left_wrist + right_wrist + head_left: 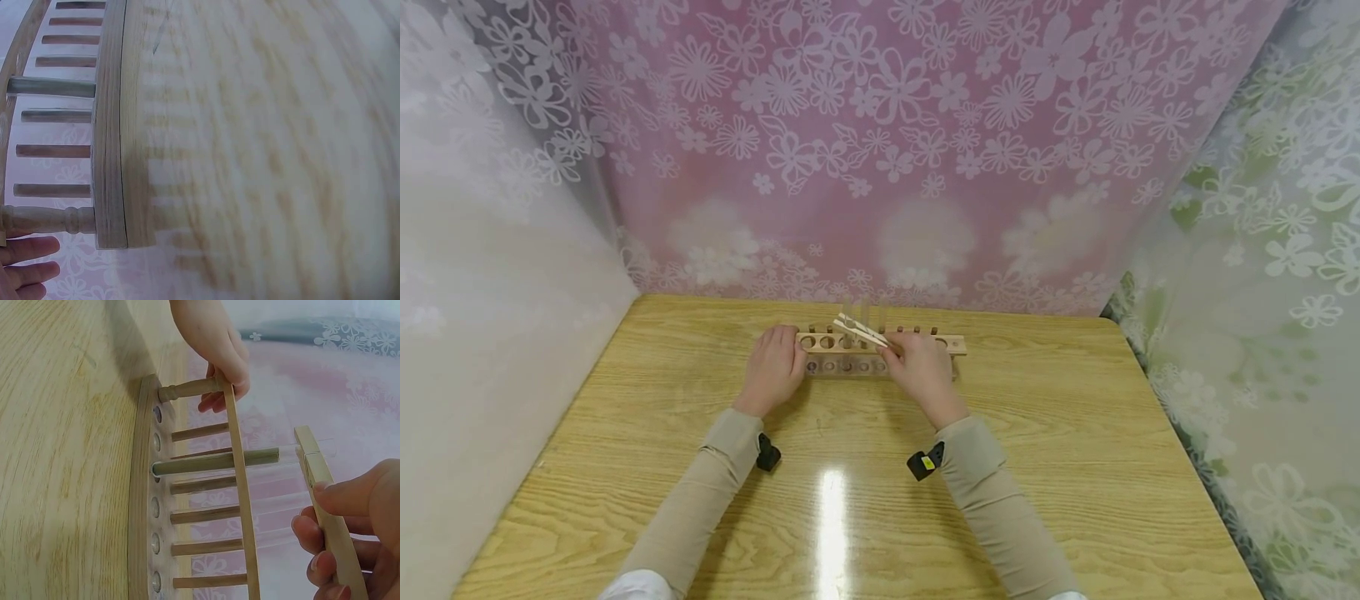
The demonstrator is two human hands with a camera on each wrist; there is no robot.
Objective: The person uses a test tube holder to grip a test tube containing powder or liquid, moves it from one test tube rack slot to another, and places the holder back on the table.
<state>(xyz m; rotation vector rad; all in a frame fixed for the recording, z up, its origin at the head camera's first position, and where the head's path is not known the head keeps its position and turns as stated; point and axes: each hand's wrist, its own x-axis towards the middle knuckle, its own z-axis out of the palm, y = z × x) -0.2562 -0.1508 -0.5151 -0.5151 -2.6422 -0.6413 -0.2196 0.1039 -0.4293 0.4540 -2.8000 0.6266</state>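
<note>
A wooden test tube rack [955, 345] stands toward the back of the table. My left hand [771, 367] grips the left end of its top bar, thumb and fingers on opposite sides. My right hand [921, 375] holds a wooden test tube clamp [330, 515] between thumb and fingers. The clamp's tip crosses the upper part of a glass test tube [200, 464] with greenish contents, which stands in the rack. Whether the clamp's jaws enclose the tube, I cannot tell. More clear test tubes [281, 503] stand in the rack, hard to make out.
Wooden pegs [209, 547] rise from the rack's base in a row. The wood-grain table [1037, 467] extends in front and to both sides. A pink flowered curtain [880, 167] hangs right behind the table's back edge.
</note>
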